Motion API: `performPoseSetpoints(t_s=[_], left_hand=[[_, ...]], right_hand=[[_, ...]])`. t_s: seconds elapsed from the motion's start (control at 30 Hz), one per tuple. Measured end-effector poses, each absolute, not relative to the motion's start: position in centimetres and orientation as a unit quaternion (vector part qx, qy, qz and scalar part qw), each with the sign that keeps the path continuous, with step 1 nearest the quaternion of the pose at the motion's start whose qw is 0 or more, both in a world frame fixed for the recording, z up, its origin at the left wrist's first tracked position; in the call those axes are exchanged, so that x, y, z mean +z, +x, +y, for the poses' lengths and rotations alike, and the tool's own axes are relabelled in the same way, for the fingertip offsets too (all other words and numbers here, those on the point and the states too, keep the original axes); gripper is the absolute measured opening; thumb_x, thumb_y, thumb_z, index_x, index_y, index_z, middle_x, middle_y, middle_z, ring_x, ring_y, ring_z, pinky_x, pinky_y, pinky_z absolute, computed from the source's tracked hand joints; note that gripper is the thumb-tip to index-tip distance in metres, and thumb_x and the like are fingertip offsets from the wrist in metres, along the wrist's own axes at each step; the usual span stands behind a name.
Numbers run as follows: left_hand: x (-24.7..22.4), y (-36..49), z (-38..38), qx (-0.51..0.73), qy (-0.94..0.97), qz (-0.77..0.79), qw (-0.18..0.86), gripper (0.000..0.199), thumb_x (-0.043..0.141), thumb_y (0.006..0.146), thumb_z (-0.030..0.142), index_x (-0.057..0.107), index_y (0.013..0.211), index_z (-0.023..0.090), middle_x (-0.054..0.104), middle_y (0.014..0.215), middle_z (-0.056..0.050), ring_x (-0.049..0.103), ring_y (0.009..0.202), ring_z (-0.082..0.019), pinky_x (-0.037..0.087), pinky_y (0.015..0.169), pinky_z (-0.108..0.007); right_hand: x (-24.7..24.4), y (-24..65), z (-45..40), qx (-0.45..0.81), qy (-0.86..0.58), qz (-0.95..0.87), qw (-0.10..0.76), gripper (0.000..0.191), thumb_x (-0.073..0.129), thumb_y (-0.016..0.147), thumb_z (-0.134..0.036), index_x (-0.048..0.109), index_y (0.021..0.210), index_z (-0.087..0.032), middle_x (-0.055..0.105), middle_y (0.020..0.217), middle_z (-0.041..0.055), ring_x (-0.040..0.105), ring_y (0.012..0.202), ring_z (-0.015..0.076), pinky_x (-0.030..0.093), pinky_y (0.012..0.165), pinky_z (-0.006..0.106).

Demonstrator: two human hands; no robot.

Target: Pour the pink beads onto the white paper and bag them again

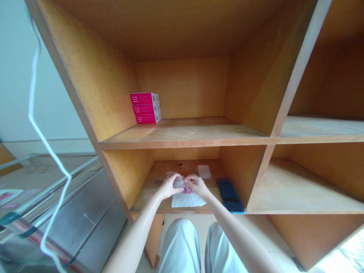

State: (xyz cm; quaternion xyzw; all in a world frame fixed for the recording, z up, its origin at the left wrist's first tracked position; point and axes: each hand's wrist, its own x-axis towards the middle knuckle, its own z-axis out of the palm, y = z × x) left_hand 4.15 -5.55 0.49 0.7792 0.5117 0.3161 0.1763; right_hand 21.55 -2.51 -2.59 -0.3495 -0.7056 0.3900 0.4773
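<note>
One clear bag (179, 183) in L hand (170, 186), thumb & fingers curled round it. R hand (197, 184): fingertips bunched; we can't tell if they're closed on anything. Pink pcs (187, 190) on white sheet (187, 201), lower shelf (145, 192), just our side of R fingertips, R nearer; long axis unclear.

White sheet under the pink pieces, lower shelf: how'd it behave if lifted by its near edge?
Likely floppy: the white sheet looks thin, like paper or tissue. Probably light for its size too, given that thinness. The pink pieces on it look small and loosely heaped, so they may roll or slide as it tilts.
</note>
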Motion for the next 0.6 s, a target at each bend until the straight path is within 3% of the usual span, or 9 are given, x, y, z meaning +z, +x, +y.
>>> performPoseSetpoints(t_s=[0.23,0.3,0.47,0.6], left_hand=[[-2.9,3.5,-5.3,0.312,0.764,0.556,0.095,0.044,0.063,0.066,0.031,0.047,0.107,0.023,0.056,0.110,-0.006,0.047,0.107,-0.025,0.029,0.097,-0.045],[-4.1,3.5,-5.2,0.324,0.754,0.568,0.069,0.044,0.060,0.069,0.031,0.044,0.109,0.023,0.056,0.111,-0.006,0.047,0.108,-0.025,0.026,0.098,-0.047],[-7.3,3.6,-5.1,0.384,0.724,0.572,0.043,0.048,0.051,0.076,0.036,0.034,0.118,0.019,0.049,0.117,-0.011,0.044,0.111,-0.024,0.033,0.094,-0.042],[-9.2,3.9,-5.1,0.427,0.694,0.577,0.054,0.048,0.047,0.079,0.037,0.030,0.119,0.016,0.047,0.117,-0.014,0.045,0.112,-0.024,0.036,0.092,-0.041]], right_hand=[[-5.6,22.7,-3.2,0.384,-0.406,-0.670,0.488,0.023,0.048,0.077,-0.034,0.061,0.079,-0.014,0.064,0.076,0.0075,0.060,0.067,0.0170,0.048,0.061,0.028],[-6.3,23.3,-3.3,0.325,-0.432,-0.684,0.490,0.022,0.046,0.078,-0.030,0.061,0.080,-0.015,0.064,0.079,0.0083,0.060,0.072,0.0182,0.047,0.066,0.030],[-7.3,25.5,-3.1,0.141,-0.523,-0.704,0.458,0.024,0.041,0.077,-0.016,0.061,0.091,-0.015,0.061,0.090,0.0097,0.055,0.088,0.0202,0.042,0.079,0.031],[-7.6,27.2,-2.6,0.049,-0.614,-0.673,0.409,0.027,0.040,0.078,-0.018,0.059,0.096,-0.015,0.058,0.097,0.0116,0.052,0.093,0.0226,0.038,0.081,0.033]])
